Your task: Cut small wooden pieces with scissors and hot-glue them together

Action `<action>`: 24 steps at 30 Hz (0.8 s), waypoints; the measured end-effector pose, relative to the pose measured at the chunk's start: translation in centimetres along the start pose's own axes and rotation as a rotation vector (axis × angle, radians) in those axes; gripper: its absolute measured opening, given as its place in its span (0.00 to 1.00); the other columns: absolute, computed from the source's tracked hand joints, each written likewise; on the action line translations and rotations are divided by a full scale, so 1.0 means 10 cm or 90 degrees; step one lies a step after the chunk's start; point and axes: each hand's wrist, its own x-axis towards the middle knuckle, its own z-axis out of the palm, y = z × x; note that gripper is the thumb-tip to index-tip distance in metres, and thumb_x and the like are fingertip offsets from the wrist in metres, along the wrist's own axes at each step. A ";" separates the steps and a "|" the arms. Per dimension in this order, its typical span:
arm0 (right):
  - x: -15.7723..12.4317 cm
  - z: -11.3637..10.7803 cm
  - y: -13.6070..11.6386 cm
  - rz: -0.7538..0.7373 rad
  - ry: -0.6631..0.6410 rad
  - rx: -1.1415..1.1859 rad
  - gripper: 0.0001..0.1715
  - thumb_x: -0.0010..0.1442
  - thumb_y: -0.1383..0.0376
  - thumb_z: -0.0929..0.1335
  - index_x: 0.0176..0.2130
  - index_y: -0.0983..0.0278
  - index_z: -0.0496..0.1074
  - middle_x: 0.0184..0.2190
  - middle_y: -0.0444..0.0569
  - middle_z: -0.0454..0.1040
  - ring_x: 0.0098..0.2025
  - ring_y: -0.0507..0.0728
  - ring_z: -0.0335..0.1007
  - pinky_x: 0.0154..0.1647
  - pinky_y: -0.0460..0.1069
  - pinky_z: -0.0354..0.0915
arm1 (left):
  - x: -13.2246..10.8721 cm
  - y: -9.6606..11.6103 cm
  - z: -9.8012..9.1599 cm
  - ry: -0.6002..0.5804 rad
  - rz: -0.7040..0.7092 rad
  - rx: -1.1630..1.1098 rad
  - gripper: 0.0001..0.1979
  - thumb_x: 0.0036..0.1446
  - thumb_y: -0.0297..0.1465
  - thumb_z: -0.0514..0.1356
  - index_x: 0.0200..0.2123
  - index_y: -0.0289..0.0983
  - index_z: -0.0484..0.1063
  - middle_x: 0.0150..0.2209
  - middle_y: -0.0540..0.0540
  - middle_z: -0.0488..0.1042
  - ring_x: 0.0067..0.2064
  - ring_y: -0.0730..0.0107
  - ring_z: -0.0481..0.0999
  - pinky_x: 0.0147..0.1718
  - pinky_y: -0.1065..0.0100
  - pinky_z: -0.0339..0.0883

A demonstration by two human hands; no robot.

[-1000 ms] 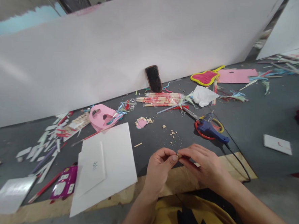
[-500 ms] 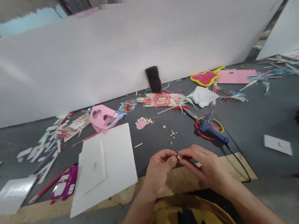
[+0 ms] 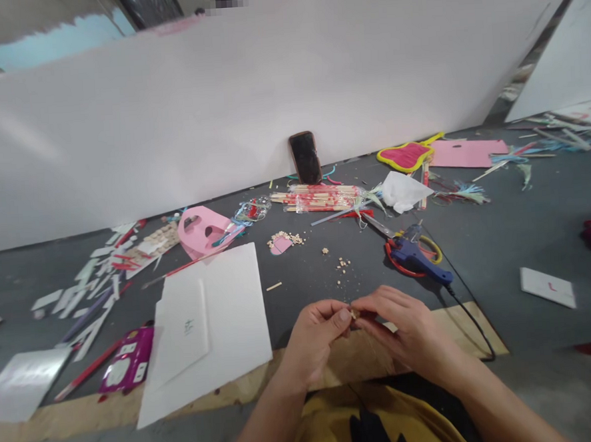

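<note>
Between my two hands, near the front edge of the dark table, is a small cluster of pale wooden bits point(image 3: 354, 314). My left hand point(image 3: 316, 336) pinches it between thumb and forefinger. From the other side, the fingertips of my right hand point(image 3: 399, 321) close on the same cluster, covering part of it. Just beyond lie loose wooden bits point(image 3: 343, 265) and another small cluster point(image 3: 325, 251). Farther back, a pink heart-shaped piece point(image 3: 280, 246) is edged with more pale bits. A short thin stick point(image 3: 274, 286) rests to the left of my hands.
A blue glue gun point(image 3: 418, 257) lies over scissors point(image 3: 380, 226) at right, its cord running toward the front edge. White sheets point(image 3: 231, 318) cover the left front. Behind are bundled sticks point(image 3: 324, 197), a leaning phone point(image 3: 305, 158) and a pink cut-out mask point(image 3: 196, 230).
My fingers have shifted slightly around the small cluster, which shows a little less. Both hands stay in the same place, and the things on the table have not moved.
</note>
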 end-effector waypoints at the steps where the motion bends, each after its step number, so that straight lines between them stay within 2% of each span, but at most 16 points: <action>1: 0.00 0.00 0.00 -0.001 -0.001 -0.003 0.08 0.60 0.68 0.65 0.42 0.61 0.70 0.32 0.47 0.74 0.34 0.53 0.69 0.35 0.47 0.65 | 0.00 0.00 -0.01 -0.001 -0.002 0.000 0.13 0.44 0.38 0.68 0.26 0.32 0.76 0.22 0.50 0.69 0.25 0.78 0.62 0.28 0.73 0.55; 5: 0.00 -0.01 -0.02 0.018 -0.007 0.020 0.10 0.60 0.68 0.66 0.44 0.61 0.69 0.33 0.48 0.75 0.36 0.53 0.69 0.36 0.48 0.67 | 0.00 -0.03 -0.04 -0.024 -0.024 -0.037 0.11 0.45 0.36 0.68 0.27 0.32 0.76 0.23 0.49 0.70 0.25 0.78 0.62 0.29 0.73 0.55; 9: -0.01 -0.01 -0.02 0.033 -0.022 0.055 0.08 0.61 0.68 0.65 0.42 0.61 0.70 0.33 0.47 0.74 0.35 0.53 0.69 0.36 0.47 0.66 | 0.00 -0.03 -0.04 -0.054 -0.014 -0.041 0.12 0.48 0.36 0.65 0.25 0.32 0.75 0.21 0.50 0.67 0.25 0.78 0.62 0.28 0.73 0.55; 16: -0.04 0.00 -0.02 0.036 -0.047 0.014 0.08 0.61 0.68 0.64 0.41 0.61 0.70 0.32 0.48 0.74 0.36 0.54 0.69 0.35 0.47 0.65 | 0.02 -0.01 -0.06 -0.012 0.001 0.086 0.12 0.47 0.37 0.66 0.24 0.32 0.75 0.21 0.51 0.67 0.24 0.78 0.60 0.26 0.73 0.52; 24: -0.06 0.01 0.00 0.047 -0.049 0.037 0.08 0.61 0.67 0.64 0.40 0.61 0.71 0.33 0.48 0.74 0.36 0.54 0.69 0.36 0.48 0.66 | 0.01 -0.04 -0.07 -0.023 -0.006 0.081 0.12 0.48 0.37 0.65 0.25 0.32 0.75 0.21 0.50 0.66 0.25 0.77 0.60 0.27 0.73 0.52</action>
